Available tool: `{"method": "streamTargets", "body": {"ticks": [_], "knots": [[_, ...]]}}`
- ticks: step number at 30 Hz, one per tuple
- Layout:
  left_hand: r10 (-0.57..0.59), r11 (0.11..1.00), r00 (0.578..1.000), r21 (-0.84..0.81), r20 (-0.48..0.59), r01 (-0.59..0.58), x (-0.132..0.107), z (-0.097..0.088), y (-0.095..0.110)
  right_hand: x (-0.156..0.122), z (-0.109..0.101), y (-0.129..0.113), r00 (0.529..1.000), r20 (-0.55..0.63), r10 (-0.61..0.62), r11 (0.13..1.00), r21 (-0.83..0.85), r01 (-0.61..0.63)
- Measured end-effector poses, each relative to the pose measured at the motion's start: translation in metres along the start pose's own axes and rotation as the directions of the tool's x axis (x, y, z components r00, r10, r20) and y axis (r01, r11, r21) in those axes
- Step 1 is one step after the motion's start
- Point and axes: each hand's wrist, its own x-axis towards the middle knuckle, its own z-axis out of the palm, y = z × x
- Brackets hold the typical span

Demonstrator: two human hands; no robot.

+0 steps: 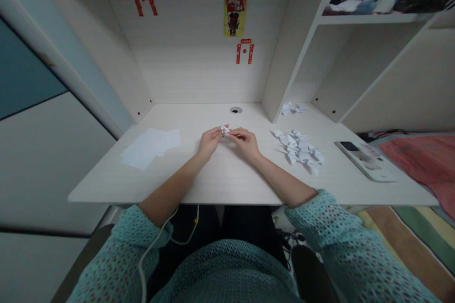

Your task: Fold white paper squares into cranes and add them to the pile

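Between the fingertips of both hands is a small folded piece of white paper [225,130], raised a little above the middle of the desk. My left hand [210,141] grips it from the left, fingers closed. From the right, my right hand [246,140] pinches the same piece with thumb and fingers. Its exact folded shape is too small to make out. Flat white paper sheets [151,147] lie to the left of my left hand. A pile of folded white paper pieces [298,147] lies to the right of my right hand.
A few more folded papers [292,108] lie behind the pile, by the upright shelf panel [280,90]. A phone [366,161] rests at the desk's right. The desk [220,189] has a round cable hole [236,110] at the back. A pale cable [149,251] crosses my left sleeve.
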Motion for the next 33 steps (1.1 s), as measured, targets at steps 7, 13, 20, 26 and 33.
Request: {"method": "streamTargets", "body": {"ticks": [7,13,20,26,33], "knots": [[0.039,0.999,0.999,-0.037,0.017,-0.039,-0.001,0.002,-0.001,-0.001,0.000,-0.001,0.993,-0.083,0.080,0.995,0.070,-0.074],[0.007,1.000,0.999,-0.025,-0.034,-0.008,-0.003,0.003,0.000,-0.002,0.002,-0.007,0.994,-0.077,0.083,0.996,0.032,-0.081],[-0.029,0.999,0.995,-0.022,-0.091,0.028,-0.002,0.003,-0.004,-0.002,0.003,-0.007,0.990,-0.034,0.136,0.990,0.025,-0.135],[-0.031,0.999,0.995,0.009,-0.091,0.032,-0.004,0.003,-0.002,-0.001,0.002,0.001,0.977,0.019,0.214,0.976,-0.055,-0.213],[-0.107,0.994,0.986,-0.032,-0.125,0.104,-0.004,0.002,-0.004,0.000,0.001,0.003,0.970,0.071,0.231,0.973,-0.040,-0.229]]}}
